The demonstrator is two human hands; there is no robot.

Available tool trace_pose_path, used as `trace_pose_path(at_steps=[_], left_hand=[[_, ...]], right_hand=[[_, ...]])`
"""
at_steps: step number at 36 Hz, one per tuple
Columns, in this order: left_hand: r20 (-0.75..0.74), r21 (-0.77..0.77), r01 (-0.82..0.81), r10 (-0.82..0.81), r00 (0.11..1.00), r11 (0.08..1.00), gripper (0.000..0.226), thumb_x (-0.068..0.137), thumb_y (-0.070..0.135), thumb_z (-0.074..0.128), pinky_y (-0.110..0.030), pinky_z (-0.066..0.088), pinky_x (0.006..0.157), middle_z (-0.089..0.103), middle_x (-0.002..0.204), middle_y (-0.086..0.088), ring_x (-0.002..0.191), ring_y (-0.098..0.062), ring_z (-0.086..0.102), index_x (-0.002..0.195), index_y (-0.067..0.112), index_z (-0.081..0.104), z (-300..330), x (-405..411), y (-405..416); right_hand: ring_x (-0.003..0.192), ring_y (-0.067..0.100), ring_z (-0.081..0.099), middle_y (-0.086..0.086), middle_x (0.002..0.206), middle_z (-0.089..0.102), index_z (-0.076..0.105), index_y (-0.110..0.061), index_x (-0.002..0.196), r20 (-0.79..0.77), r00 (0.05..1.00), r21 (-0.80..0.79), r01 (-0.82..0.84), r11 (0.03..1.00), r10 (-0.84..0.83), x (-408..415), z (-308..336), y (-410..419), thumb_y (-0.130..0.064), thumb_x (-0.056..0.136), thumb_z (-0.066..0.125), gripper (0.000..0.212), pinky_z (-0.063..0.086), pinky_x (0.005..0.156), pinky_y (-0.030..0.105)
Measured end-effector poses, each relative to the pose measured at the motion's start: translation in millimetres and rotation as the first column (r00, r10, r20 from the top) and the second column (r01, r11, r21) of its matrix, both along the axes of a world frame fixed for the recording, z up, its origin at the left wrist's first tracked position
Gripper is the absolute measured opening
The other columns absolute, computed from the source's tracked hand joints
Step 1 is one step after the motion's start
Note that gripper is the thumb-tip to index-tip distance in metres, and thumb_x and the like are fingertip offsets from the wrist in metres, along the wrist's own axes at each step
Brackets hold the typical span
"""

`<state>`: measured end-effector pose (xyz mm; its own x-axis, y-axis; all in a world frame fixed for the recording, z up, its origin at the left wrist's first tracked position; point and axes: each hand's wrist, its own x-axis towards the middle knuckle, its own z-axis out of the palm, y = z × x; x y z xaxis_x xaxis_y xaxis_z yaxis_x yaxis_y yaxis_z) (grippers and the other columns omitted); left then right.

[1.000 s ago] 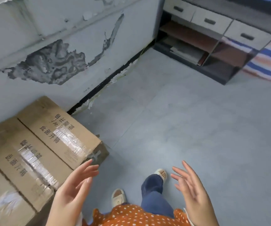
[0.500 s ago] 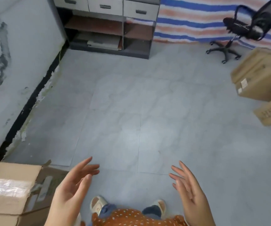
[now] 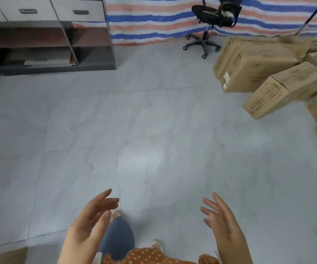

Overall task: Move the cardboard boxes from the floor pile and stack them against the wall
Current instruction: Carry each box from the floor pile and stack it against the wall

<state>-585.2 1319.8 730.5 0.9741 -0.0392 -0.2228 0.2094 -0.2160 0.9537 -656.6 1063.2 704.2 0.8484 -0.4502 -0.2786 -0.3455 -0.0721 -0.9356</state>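
Both the left hand [image 3: 89,223] and the right hand [image 3: 223,227] hang released, palms facing, grasping nothing; the pile of brown cardboard boxes [image 3: 264,73] lies well ahead-right of the right hand on the grey tiled floor [image 3: 154,130].

One head-worn wide-angle view looks forward and down across the floor [image 3: 154,130] from standing height.

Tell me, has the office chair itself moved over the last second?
Cannot tell. The office chair only came into view as the head turned; it stands by the striped curtain.
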Motion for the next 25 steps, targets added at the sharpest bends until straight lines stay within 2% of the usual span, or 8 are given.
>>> trace_pose_path(at_steps=[3,6,9,12,15,20,23,25], left_hand=[[-0.015,0.005,0.019,-0.019,1.0,1.0,0.03,0.076,0.033,0.062,-0.019,0.051,0.088,0.074,0.098,0.002,0.094,-0.013,0.069,0.102,0.047,0.068,-3.3,33.1,-22.0],[-0.016,0.015,0.066,-0.066,0.998,0.998,0.045,0.089,0.003,0.061,-0.018,0.051,0.087,0.074,0.095,0.002,0.093,-0.014,0.069,0.101,0.045,0.068,-10.9,64.7,-40.1],[-0.03,0.036,0.13,-0.129,0.991,0.991,0.053,0.089,-0.007,0.051,-0.017,0.051,0.087,0.074,0.095,0.001,0.092,-0.012,0.069,0.102,0.042,0.068,-16.9,110.8,-68.3],[-0.018,0.032,0.223,-0.223,0.975,0.974,0.047,0.09,-0.007,0.051,-0.012,0.05,0.084,0.074,0.096,0.003,0.091,-0.01,0.069,0.103,0.033,0.071,-16.3,175.8,-100.8],[0.002,0.009,0.318,-0.318,0.948,0.948,0.041,0.09,-0.007,0.051,-0.011,0.05,0.083,0.074,0.096,0.004,0.091,-0.011,0.069,0.107,0.026,0.069,-7.2,246.2,-133.9],[0.033,0.023,0.403,-0.404,0.914,0.915,0.049,0.09,-0.003,0.06,-0.019,0.05,0.088,0.073,0.097,0.003,0.093,-0.012,0.069,0.101,0.045,0.068,2.7,338.2,-182.4],[0.003,0.029,0.471,-0.472,0.882,0.882,0.048,0.089,-0.001,0.061,-0.017,0.05,0.087,0.073,0.098,0.003,0.093,-0.012,0.069,0.103,0.044,0.067,1.7,376.0,-213.4],[-0.012,0.029,0.509,-0.509,0.861,0.86,0.054,0.09,-0.008,0.054,-0.012,0.05,0.085,0.074,0.097,0.004,0.093,-0.011,0.069,0.101,0.044,0.067,0.5,396.9,-237.3]], right_hand=[[0.106,0.006,0.064,-0.021,0.118,0.064,0.054,-0.065,0.107,0.004,0.998,0.026,0.069,0.997,-0.069,18.6,-7.4,-20.5,-0.093,0.049,0.054,0.064,0.049,0.092,0.036],[0.104,0.005,0.065,-0.021,0.116,0.065,0.055,-0.066,0.106,0.012,0.991,0.009,0.132,0.991,-0.132,40.5,-8.3,-30.8,-0.087,0.056,0.057,0.055,0.049,0.091,0.038],[0.102,0.005,0.066,-0.022,0.114,0.066,0.055,-0.068,0.104,0.0,0.976,-0.001,0.219,0.976,-0.219,69.5,-13.4,-52.6,-0.069,0.069,0.059,0.035,0.049,0.091,0.039],[0.105,0.006,0.064,-0.023,0.116,0.064,0.055,-0.065,0.108,-0.005,0.955,0.041,0.296,0.954,-0.296,110.8,-16.4,-76.0,-0.092,0.048,0.056,0.065,0.049,0.094,0.039],[0.104,0.008,0.065,-0.02,0.116,0.065,0.055,-0.046,0.117,0.025,0.918,0.084,0.392,0.916,-0.396,160.2,-15.1,-96.8,-0.092,0.044,0.059,0.087,0.05,0.095,0.043],[0.105,0.002,0.064,-0.027,0.116,0.062,0.054,-0.066,0.107,0.001,0.89,-0.004,0.456,0.89,-0.456,234.9,-7.0,-125.3,-0.057,0.077,0.055,0.032,0.05,0.095,0.041],[0.108,0.0,0.061,-0.035,0.119,0.055,0.048,-0.058,0.116,-0.043,0.866,-0.026,0.497,0.867,-0.498,259.3,-7.7,-149.5,-0.092,0.056,0.048,0.068,0.047,0.1,0.041],[0.108,0.005,0.062,-0.033,0.118,0.057,0.045,-0.051,0.118,-0.057,0.846,-0.028,0.529,0.848,-0.53,270.4,-9.8,-167.9,-0.098,0.045,0.044,0.087,0.047,0.1,0.042]])
